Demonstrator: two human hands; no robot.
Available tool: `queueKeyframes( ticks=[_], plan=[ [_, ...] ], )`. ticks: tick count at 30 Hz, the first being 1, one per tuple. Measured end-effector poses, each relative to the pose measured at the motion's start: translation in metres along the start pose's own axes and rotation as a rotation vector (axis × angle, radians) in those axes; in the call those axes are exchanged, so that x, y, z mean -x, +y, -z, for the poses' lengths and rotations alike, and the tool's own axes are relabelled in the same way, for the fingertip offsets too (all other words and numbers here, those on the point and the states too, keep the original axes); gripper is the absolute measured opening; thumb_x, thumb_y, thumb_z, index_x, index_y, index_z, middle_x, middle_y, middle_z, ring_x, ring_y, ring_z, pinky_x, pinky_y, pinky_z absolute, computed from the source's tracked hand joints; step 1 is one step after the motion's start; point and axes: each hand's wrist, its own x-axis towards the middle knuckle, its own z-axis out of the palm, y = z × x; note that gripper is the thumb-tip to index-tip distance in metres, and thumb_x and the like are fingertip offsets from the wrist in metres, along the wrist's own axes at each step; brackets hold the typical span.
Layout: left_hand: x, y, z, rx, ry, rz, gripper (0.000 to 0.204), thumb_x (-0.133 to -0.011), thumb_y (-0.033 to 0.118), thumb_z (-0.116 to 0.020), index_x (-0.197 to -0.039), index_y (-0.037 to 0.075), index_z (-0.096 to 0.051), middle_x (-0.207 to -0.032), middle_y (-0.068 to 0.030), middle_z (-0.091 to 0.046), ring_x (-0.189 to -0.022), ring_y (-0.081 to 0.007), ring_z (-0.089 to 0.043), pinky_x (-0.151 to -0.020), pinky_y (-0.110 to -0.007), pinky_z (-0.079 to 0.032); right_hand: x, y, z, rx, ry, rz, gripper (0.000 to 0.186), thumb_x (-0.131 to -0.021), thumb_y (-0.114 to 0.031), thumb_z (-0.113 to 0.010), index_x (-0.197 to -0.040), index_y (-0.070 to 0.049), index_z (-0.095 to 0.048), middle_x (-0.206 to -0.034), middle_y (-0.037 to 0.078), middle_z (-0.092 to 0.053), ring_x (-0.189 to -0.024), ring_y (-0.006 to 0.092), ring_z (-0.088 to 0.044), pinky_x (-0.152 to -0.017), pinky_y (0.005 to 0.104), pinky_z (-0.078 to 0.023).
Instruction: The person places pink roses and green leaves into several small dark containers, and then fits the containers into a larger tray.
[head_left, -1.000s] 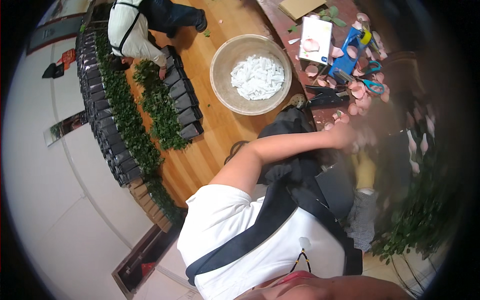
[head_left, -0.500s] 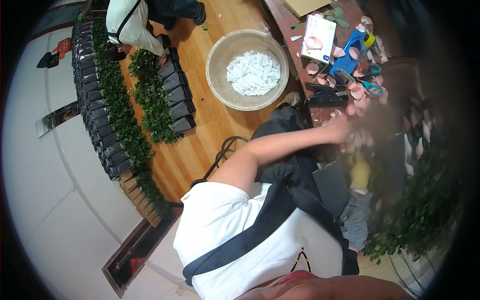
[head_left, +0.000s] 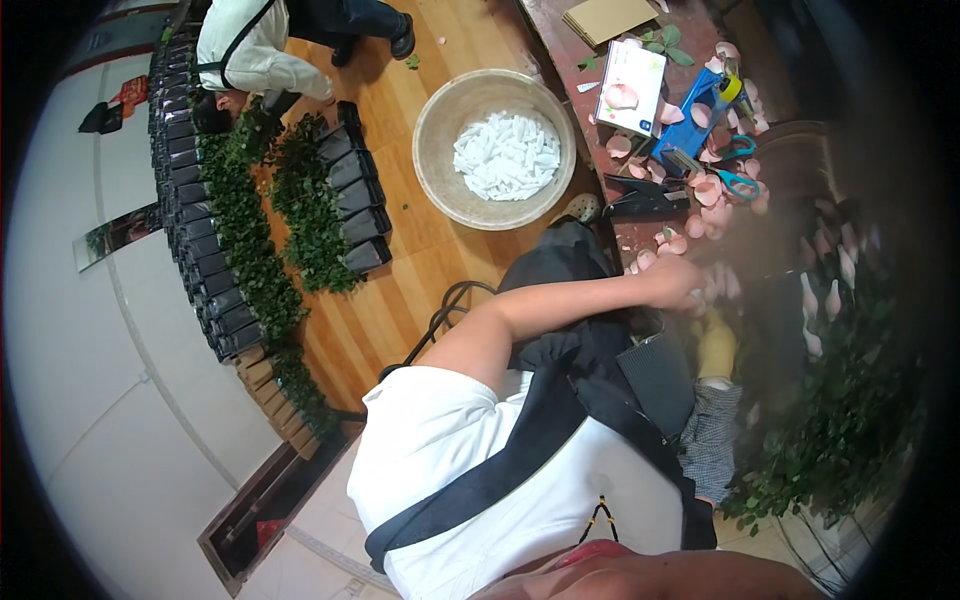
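Observation:
My left hand (head_left: 672, 283) reaches across to the table's near edge, its fingers curled together beside pale pink flower heads (head_left: 722, 280). What lies between those fingers, if anything, is too small to make out. My right hand (head_left: 715, 345) wears a yellow glove below a checked sleeve cover and sits just under the same blooms. Its fingers are hidden in a blurred patch. Loose pink petals (head_left: 712, 190) lie scattered on the table, around turquoise-handled scissors (head_left: 738, 182), a black stapler-like tool (head_left: 645, 196) and a blue tape dispenser (head_left: 690, 120).
A white box (head_left: 630, 88) and brown cardboard (head_left: 608, 18) are on the reddish table (head_left: 560, 30). A round tub (head_left: 430, 185) of white tubes stands on the floor. Leafy bundles in black sleeves (head_left: 358, 190) line the left, where another person (head_left: 245, 50) bends. Leafy stems (head_left: 830, 430) fill the right.
My left hand has shifted slightly down toward the gloved hand and the blooms. The other person has moved a little left, away from the near row of bundles.

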Motion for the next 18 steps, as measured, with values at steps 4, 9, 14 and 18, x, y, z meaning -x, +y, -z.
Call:
queueKeyframes(
  ticks=[4,9,14,18],
  plan=[
    [0.006,-0.007,-0.007,0.085,0.131,0.016,0.015,-0.076,0.023,-0.065,-0.074,0.008,-0.068,-0.075,-0.0121,-0.067,-0.069,-0.0321,-0.065,-0.062,-0.044,-0.050,0.001,0.007,-0.007,-0.051,-0.038,-0.049,0.029,-0.081,-0.024,-0.073,-0.104,-0.009,-0.063,-0.087,0.021,-0.067,-0.083,0.0431,-0.064,-0.071,0.0505,-0.050],
    [0.003,-0.010,-0.006,0.081,0.475,0.121,0.012,-0.078,0.017,-0.065,-0.078,0.006,-0.069,-0.074,-0.0144,-0.065,-0.071,-0.0372,-0.064,-0.065,-0.044,-0.050,-0.002,-0.006,-0.001,0.011,0.094,0.071,0.030,-0.082,-0.024,-0.073,-0.106,-0.009,-0.066,-0.088,0.020,-0.068,-0.083,0.0409,-0.065,-0.072,0.0494,-0.051],
    [-0.027,0.015,0.080,0.225,0.527,-0.102,0.016,-0.087,0.015,-0.062,-0.083,-0.001,-0.063,-0.072,-0.0166,-0.058,-0.068,-0.0329,-0.060,-0.068,-0.039,-0.048,-0.001,-0.001,-0.008,-0.051,0.053,0.011,0.030,-0.084,-0.025,-0.072,-0.109,-0.010,-0.067,-0.088,0.019,-0.069,-0.082,0.0391,-0.066,-0.072,0.0486,-0.051],
    [-0.018,-0.002,0.064,0.322,0.303,-0.152,0.020,-0.089,0.016,-0.062,-0.082,-0.002,-0.057,-0.070,-0.0165,-0.055,-0.064,-0.0298,-0.058,-0.067,-0.039,-0.047,0.009,0.004,-0.008,-0.158,0.023,-0.025,0.030,-0.086,-0.026,-0.070,-0.112,-0.010,-0.069,-0.088,0.018,-0.070,-0.081,0.0377,-0.066,-0.072,0.0478,-0.052]
  ],
)
